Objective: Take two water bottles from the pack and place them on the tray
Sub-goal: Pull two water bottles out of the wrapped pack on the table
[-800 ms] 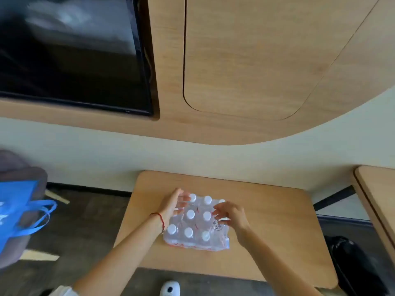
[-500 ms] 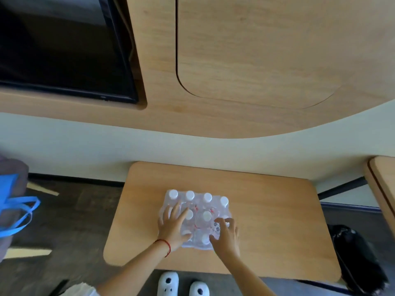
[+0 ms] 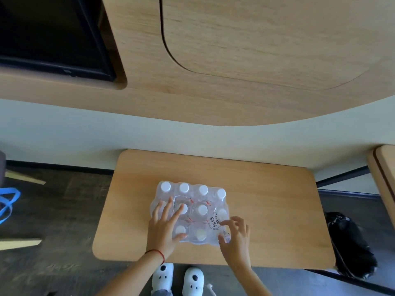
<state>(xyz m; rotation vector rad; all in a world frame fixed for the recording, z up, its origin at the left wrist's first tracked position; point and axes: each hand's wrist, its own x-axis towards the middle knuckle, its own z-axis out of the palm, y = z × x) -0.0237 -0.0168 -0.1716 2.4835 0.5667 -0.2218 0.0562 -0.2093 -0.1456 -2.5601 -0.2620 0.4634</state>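
The shrink-wrapped pack of water bottles stands at the lower middle of the frame, on the near half of the wooden desk, its white caps showing in rows through the clear film. The film looks unbroken across the top, so no bottle is out yet, and this appears to be the opening step: getting into the wrap.

The left hand lies flat and spread on the lower left of the pack, fingers extended over the caps, gripping nothing, seemingly pressing the pack down to steady it. The right hand sits at the lower right corner, beside the round printed label, with fingers curled as if picking or pinching at the film; whether it actually has hold of the plastic cannot be told.

No tray shows anywhere in the frame. The next move likely calls for tearing the film at that corner while the left hand holds the pack still, then drawing one bottle up by its neck. Once a bottle is free, the tray will have to be found.
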